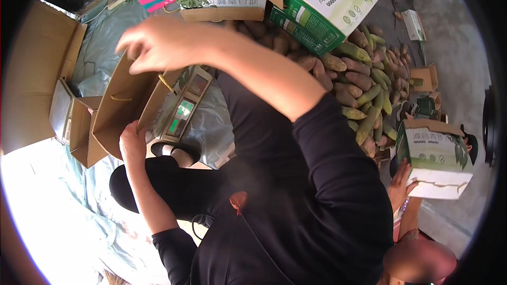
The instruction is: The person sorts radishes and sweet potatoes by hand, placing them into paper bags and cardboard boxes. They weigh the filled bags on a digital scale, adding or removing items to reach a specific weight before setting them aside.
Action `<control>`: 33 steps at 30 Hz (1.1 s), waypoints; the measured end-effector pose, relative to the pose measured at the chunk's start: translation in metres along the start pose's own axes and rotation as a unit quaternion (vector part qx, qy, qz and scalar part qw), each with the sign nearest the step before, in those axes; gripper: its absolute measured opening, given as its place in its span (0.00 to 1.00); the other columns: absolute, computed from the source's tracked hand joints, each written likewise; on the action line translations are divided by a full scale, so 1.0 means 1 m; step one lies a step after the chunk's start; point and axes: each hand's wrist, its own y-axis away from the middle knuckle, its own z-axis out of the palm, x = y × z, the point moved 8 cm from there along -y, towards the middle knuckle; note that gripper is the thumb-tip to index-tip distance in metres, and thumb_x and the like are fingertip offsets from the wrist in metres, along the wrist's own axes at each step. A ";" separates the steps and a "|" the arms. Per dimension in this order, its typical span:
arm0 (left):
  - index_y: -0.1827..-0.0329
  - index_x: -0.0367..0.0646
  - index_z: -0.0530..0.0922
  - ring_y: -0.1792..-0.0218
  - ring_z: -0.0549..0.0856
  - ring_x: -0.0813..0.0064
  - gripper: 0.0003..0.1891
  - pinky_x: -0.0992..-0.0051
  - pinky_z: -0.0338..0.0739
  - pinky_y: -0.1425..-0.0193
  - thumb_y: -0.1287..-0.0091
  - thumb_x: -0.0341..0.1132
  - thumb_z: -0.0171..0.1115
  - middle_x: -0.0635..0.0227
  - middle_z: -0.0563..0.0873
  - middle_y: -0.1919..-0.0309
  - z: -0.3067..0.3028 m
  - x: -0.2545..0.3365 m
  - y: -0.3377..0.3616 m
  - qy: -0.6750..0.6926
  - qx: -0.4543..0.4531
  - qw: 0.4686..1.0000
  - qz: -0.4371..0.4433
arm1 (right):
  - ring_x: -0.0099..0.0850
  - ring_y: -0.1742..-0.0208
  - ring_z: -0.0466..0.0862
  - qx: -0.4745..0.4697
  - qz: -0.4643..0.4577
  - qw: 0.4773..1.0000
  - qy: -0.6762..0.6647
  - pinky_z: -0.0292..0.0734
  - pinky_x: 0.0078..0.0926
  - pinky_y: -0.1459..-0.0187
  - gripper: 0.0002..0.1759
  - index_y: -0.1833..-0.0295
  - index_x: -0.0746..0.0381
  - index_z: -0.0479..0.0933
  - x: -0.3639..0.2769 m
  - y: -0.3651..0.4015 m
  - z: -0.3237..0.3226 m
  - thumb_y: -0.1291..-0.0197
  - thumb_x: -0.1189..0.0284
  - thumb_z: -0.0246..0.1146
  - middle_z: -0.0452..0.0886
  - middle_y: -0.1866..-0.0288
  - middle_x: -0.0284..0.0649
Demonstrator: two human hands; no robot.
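The tall brown cardboard box (119, 116) has a twisted yellow rope handle (167, 84). The white-and-green printed cardboard carton (330, 5) carries green plant drawings on white and pale lettering on green. The piled oblong vegetables (364, 82) mix green, yellow-green and dusty brown. The rectangular scale display (185, 108) glows green.

I'm in what looks like a produce packing area: a big heap of long green radishes (364, 82) right of the frame's centre, printed cartons (330, 2) around it, a lit digital scale (187, 100) left of centre, plastic sheeting (100, 200) at lower left.
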 end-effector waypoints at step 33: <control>0.55 0.42 0.81 0.56 0.82 0.53 0.13 0.60 0.75 0.50 0.44 0.31 0.60 0.55 0.84 0.61 -0.003 0.001 0.002 -0.018 0.016 0.999 -0.029 | 0.35 0.43 0.73 -0.136 0.436 0.771 0.445 0.70 0.41 0.49 0.22 0.51 0.49 0.74 0.271 0.408 0.024 0.55 0.72 0.68 0.75 0.50 0.32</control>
